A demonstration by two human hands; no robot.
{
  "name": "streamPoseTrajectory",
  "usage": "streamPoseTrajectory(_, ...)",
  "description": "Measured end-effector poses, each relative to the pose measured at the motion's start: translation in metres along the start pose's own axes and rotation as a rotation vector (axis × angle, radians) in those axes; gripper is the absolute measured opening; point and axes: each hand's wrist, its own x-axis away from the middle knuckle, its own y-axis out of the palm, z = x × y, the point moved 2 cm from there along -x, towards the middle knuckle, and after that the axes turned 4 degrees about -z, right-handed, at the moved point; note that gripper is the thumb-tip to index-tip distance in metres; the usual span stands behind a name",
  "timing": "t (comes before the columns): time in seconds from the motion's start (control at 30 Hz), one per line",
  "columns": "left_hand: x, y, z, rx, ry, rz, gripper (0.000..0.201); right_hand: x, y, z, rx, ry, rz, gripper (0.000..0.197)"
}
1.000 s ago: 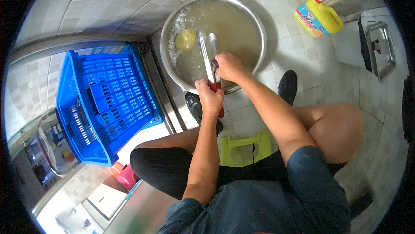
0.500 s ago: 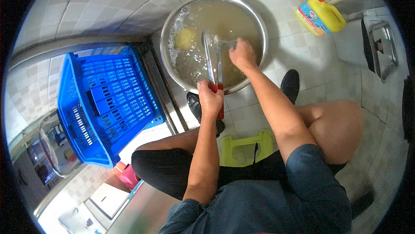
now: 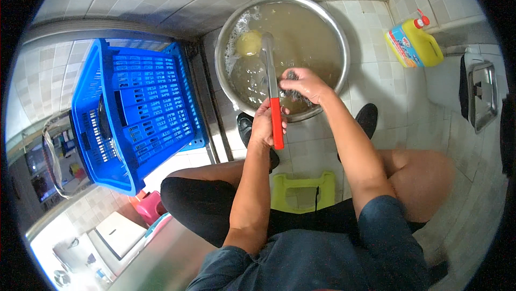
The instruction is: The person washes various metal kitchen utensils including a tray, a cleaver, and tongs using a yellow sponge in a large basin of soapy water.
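Note:
A pair of metal tongs [image 3: 270,73] with red handles reaches over the wide steel basin [image 3: 345,44]. My left hand [image 3: 262,126] is closed round the red handle at the basin's near rim. Close beside the metal arms, my right hand [image 3: 307,84] grips a dark grey steel wool scrubber [image 3: 292,76]; whether it touches the tongs I cannot tell. Murky water [image 3: 306,30] with foam along the left fills the basin. Near the tongs' tip, a round yellow thing [image 3: 248,42] shows in the water, its kind unclear.
Left of the basin stands a large blue plastic basket [image 3: 150,113]. A yellow jug [image 3: 414,44] with a red cap is at the far right, near a metal lid [image 3: 481,97]. A lime-green stool [image 3: 285,182] sits between my legs.
The tongs have turned, so their spread arms now line up almost as one. My right hand has come nearer to the handles, and the scrubber shows more plainly.

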Motion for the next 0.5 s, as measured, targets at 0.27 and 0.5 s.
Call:
streamPoseTrajectory(0.27,0.01,0.014,-0.012,0.055,-0.008,-0.238,0.009,-0.009,0.003,-0.008,0.626,-0.122,0.269,0.016)
streamPoseTrajectory(0.5,0.038,0.023,-0.016,0.093,-0.12,-0.284,0.046,-0.028,-0.061,-0.013,0.691,-0.164,0.821,0.018)
